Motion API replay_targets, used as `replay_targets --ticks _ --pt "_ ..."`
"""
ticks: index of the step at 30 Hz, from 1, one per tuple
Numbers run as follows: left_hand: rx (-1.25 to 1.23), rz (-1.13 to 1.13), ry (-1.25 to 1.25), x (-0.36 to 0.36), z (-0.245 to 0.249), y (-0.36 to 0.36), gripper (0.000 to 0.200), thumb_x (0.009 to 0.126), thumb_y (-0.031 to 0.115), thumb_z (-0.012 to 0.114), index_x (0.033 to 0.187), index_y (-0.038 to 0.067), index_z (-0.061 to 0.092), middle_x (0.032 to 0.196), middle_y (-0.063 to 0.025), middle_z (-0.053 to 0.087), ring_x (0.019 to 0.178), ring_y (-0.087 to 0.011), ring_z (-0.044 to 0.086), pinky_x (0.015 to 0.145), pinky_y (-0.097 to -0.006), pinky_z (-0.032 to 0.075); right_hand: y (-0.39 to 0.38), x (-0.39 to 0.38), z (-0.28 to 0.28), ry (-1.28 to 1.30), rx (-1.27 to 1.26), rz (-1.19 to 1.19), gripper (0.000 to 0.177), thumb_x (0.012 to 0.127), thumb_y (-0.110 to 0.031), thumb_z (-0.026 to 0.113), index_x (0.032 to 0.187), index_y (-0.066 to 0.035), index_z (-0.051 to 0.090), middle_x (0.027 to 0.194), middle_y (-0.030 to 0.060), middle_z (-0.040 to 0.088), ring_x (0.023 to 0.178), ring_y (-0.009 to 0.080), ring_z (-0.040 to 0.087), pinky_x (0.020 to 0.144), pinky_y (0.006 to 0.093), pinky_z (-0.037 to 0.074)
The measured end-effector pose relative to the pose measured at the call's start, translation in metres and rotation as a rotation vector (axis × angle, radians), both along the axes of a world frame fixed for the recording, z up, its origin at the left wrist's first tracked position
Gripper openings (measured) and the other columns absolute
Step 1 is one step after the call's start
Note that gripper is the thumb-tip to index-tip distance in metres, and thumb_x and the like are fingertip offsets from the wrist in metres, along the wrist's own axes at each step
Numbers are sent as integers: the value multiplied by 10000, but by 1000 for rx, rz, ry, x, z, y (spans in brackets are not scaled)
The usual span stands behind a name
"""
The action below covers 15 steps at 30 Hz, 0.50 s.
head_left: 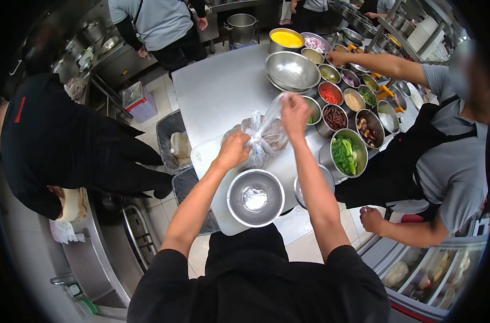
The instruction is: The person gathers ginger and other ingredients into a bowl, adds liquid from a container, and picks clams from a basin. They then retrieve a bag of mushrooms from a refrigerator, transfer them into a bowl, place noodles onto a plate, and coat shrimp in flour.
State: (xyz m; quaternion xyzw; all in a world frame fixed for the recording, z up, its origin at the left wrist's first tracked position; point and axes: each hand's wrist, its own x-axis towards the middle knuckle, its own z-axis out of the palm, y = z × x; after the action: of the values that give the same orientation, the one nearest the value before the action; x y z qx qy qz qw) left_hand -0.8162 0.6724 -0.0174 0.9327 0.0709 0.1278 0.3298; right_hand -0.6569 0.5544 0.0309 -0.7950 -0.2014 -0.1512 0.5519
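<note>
A clear plastic bag (266, 141) with brownish food inside rests on a white cutting board (204, 156) on the steel table. My left hand (233, 151) grips the bag at its gathered neck. My right hand (294, 113) pinches the bag's top and pulls it upward. Just below the bag, near me, stands an empty steel bowl (255, 197).
Several steel bowls of chopped ingredients line the table's right side, among them greens (348, 153) and red pieces (329, 94). A large empty bowl (292, 70) sits behind. A person in grey and an apron (444, 156) reaches in at right. Other people stand left and at the back.
</note>
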Motion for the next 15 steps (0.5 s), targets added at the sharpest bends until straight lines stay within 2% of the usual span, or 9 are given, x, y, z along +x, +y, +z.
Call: replay_targets --ticks 2,3,5,6,7,9,11,13,15 --pt "-19 15 -10 1 0 0 209 680 99 652 861 0 614 872 -182 578 876 -370 557 767 -444 451 -2 11 42 97 156 10 150 801 -130 640 864 5 658 723 54 631 565 102 565 516 245 445" --pt "-29 61 -75 3 6 0 178 681 75 640 831 -10 599 822 -168 567 796 -341 557 703 -416 444 -2 16 47 95 156 12 150 801 -130 640 864 5 658 723 54 631 565 102 565 516 245 445" --pt "-40 111 -145 6 12 2 148 681 52 628 802 -21 584 772 -154 556 716 -312 557 639 -389 437 -7 24 56 333 415 549 187 803 -106 632 965 -12 631 752 46 631 607 109 594 517 232 471" --pt "-92 145 -134 7 13 4 129 683 44 618 781 -25 571 748 -146 552 676 -293 549 613 -376 434 -15 20 64 512 440 786 313 768 -83 658 1070 -41 589 843 44 624 683 135 614 551 255 501" --pt "-143 175 -122 8 14 6 111 686 36 607 761 -30 557 723 -137 548 635 -274 542 588 -363 431 -22 18 59 509 437 791 313 768 -83 658 1070 -41 589 843 44 624 683 135 614 551 255 501" --pt "-177 217 -232 8 16 10 110 693 35 609 773 -29 570 709 -128 547 614 -248 533 575 -343 430 -32 16 35 591 207 683 394 739 -104 686 1114 -73 572 919 36 605 723 140 605 594 267 495" --pt "-205 263 -341 6 16 13 109 700 35 611 784 -28 582 695 -120 546 593 -223 524 563 -324 428 -31 12 -21 328 -269 641 424 697 -138 710 1102 -100 587 952 64 606 750 168 610 625 297 494" --pt "-273 287 -386 1 13 11 146 711 17 589 850 -17 621 727 -131 556 612 -243 539 575 -322 441 -23 -19 -30 1 -334 507 365 675 -240 727 996 -94 635 876 80 606 668 197 590 616 325 479" --pt "-268 288 -397 -2 10 10 166 718 1 577 875 -12 631 730 -127 561 611 -235 542 576 -319 442 -18 -19 -42 -80 -396 494 325 659 -267 744 904 -76 649 858 73 615 667 191 574 617 308 463"
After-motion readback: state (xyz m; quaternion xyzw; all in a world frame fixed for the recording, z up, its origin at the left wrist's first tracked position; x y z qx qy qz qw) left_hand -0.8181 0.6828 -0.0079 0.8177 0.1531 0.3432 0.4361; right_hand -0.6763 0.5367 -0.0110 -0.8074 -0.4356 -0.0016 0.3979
